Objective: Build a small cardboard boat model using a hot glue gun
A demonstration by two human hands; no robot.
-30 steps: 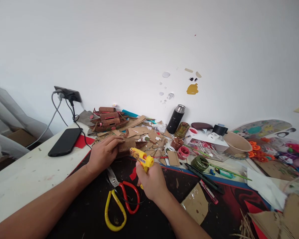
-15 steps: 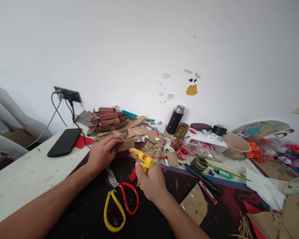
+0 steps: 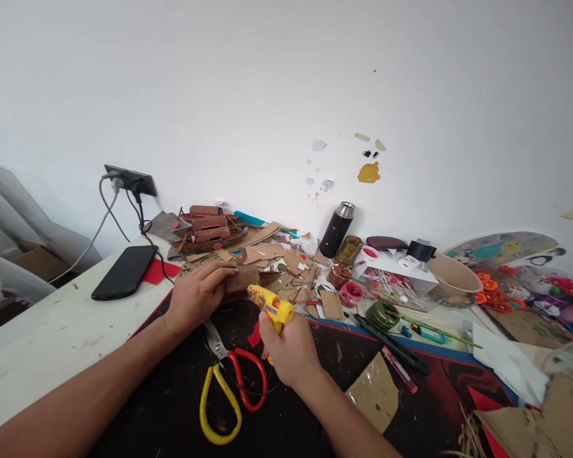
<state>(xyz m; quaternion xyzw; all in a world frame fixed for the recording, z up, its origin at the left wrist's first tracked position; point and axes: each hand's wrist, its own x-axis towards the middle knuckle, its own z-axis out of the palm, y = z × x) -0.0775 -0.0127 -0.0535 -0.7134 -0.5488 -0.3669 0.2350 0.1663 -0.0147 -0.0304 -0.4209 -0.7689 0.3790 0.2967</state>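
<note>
My left hand [image 3: 198, 296] is closed around the left end of a small brown cardboard boat [image 3: 243, 278] with a curved roof. Its fingertips rest on the roof, and part of the hull is hidden behind the hand. In my right hand [image 3: 295, 350] is a yellow hot glue gun [image 3: 275, 308], gripped by its handle. The nozzle points up and left, at or very close to the boat's near side; whether it touches I cannot tell. Below the hands lie scissors [image 3: 221, 350] with one yellow and one red handle, blades partly under my left wrist.
Similar brown boats [image 3: 212, 236] stand at the back left, beside cardboard scraps [image 3: 291, 264]. A phone [image 3: 125, 272] lies left, near cables from a wall socket [image 3: 131, 180]. Toward the right are a black flask [image 3: 337, 229], paint jars [image 3: 351, 294], a bowl [image 3: 453, 275] and a cardboard piece [image 3: 375, 393].
Almost nothing differs. Both hands, the boat and the glue gun hold the same positions; the whole view has shifted very slightly.
</note>
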